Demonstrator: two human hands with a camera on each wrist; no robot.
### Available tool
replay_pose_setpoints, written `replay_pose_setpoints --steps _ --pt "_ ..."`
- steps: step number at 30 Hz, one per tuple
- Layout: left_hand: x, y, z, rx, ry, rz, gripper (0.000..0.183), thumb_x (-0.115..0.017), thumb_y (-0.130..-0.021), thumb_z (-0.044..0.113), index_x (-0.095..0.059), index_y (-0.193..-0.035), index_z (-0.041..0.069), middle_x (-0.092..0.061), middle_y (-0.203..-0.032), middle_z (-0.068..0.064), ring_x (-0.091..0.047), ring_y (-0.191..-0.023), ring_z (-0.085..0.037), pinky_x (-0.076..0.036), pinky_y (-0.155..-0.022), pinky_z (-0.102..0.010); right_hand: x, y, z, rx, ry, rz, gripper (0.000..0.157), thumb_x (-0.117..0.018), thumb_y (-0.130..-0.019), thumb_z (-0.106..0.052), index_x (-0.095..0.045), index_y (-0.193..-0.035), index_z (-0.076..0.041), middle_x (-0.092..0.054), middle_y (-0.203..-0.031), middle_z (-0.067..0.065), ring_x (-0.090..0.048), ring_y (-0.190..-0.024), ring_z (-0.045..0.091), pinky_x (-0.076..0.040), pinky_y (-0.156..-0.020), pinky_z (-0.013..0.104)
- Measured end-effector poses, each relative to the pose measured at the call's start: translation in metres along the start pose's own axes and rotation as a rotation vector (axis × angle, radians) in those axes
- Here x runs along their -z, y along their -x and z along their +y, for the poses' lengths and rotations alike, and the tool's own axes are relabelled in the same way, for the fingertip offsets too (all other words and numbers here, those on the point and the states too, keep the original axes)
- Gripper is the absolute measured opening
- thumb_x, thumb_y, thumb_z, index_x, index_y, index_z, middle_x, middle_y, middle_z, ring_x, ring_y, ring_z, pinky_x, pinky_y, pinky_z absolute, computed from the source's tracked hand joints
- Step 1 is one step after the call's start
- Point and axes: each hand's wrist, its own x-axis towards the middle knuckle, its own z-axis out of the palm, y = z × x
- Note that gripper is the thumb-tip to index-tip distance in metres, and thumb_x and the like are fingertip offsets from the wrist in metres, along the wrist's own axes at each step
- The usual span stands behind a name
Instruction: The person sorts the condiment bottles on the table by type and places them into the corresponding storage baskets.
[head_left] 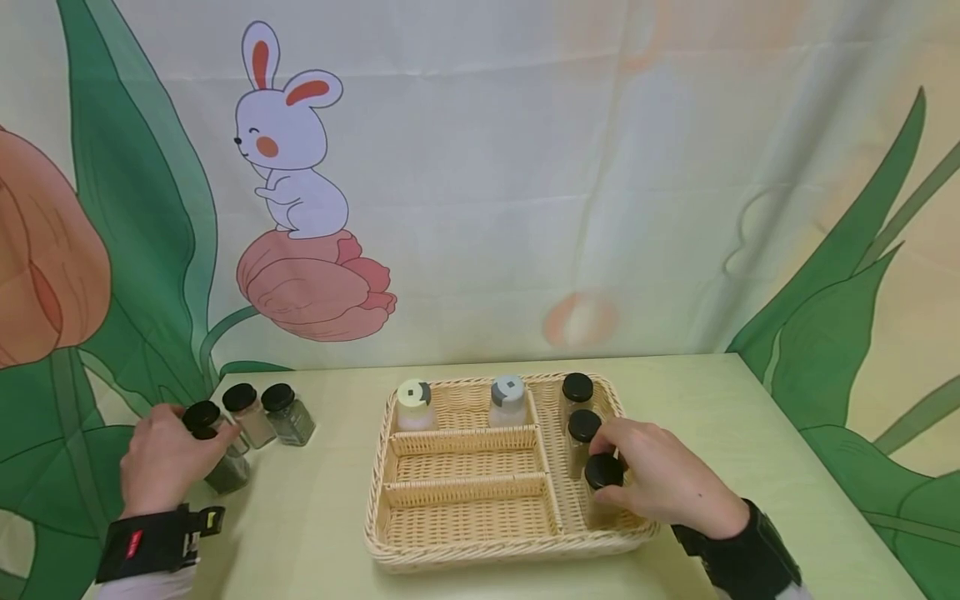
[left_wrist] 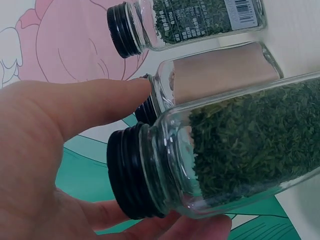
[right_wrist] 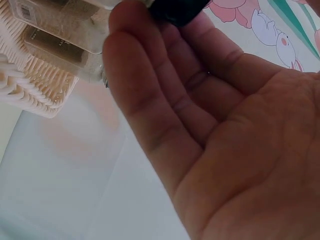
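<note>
In the head view, my right hand [head_left: 660, 471] pinches a black-lidded spice jar [head_left: 600, 510] by its top, at the front of the wicker basket's [head_left: 465, 554] right compartment. Two similar jars stand behind it there; one is a brown-filled jar [head_left: 579, 454]. At the left, my left hand [head_left: 168, 458] reaches around a glass jar of green herbs [left_wrist: 250, 145]. In the left wrist view, its thumb extends over a jar of pinkish powder [left_wrist: 220, 72], with a gap between thumb and the herb jar's lid. Another herb jar [head_left: 292, 422] stands to the right of these.
A yellow-capped bottle [head_left: 415, 408] and a grey-and-white-capped bottle [head_left: 508, 402] stand in the basket's back left compartment. Woven dividers [head_left: 468, 483] separate its sections. Behind the pale table [head_left: 300, 525] hangs a printed curtain [head_left: 480, 208] with a rabbit and tulips.
</note>
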Motion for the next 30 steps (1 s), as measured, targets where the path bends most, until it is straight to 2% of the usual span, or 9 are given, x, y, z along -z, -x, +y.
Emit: replay_pose_setpoints --steps 13,18,24,30 --pt "0.0011 -0.0040 -0.0023 0.042 -0.054 -0.044 0.101 -0.061 -0.083 0.064 -0.030 -0.127 -0.022 -0.046 -0.109 -0.042 -0.049 -0.095 -0.061 -0.044 -0.069 -0.061 -0.0013 -0.0014 0.0005 -0.019 0.009 0.004 0.042 -0.088 -0.068 -0.029 -0.065 -0.102 -0.018 -0.062 -0.096 -0.007 -0.054 -0.077 0.009 -0.048 -0.067 0.026" --pt "0.0033 -0.0030 -0.0017 0.064 -0.113 -0.092 0.110 -0.057 -0.079 0.074 -0.028 -0.123 -0.022 -0.049 -0.098 -0.046 -0.053 -0.085 -0.060 -0.045 -0.057 -0.055 -0.0014 -0.0020 0.0004 -0.033 0.001 -0.005 0.042 -0.087 -0.068 -0.029 -0.065 -0.103 -0.017 -0.062 -0.097 -0.007 -0.054 -0.077 0.009 -0.048 -0.067 0.025" --pt "0.0062 -0.0007 -0.0005 0.078 -0.174 -0.179 0.131 -0.050 -0.072 0.087 -0.022 -0.130 -0.027 -0.047 -0.106 -0.051 -0.052 -0.089 -0.062 -0.046 -0.059 -0.056 -0.0011 -0.0015 0.0009 -0.028 0.000 -0.008 0.042 -0.087 -0.069 -0.028 -0.066 -0.104 -0.016 -0.062 -0.098 -0.006 -0.054 -0.078 0.008 -0.048 -0.067 0.025" --pt "0.0062 -0.0018 -0.0026 0.072 -0.201 -0.195 0.127 -0.047 -0.071 0.090 -0.032 -0.122 -0.025 -0.049 -0.101 -0.048 -0.055 -0.084 -0.058 -0.047 -0.055 -0.054 -0.0015 -0.0023 0.0005 -0.020 0.013 -0.007 0.041 -0.087 -0.070 -0.029 -0.066 -0.103 -0.016 -0.062 -0.098 -0.006 -0.054 -0.078 0.008 -0.048 -0.067 0.026"
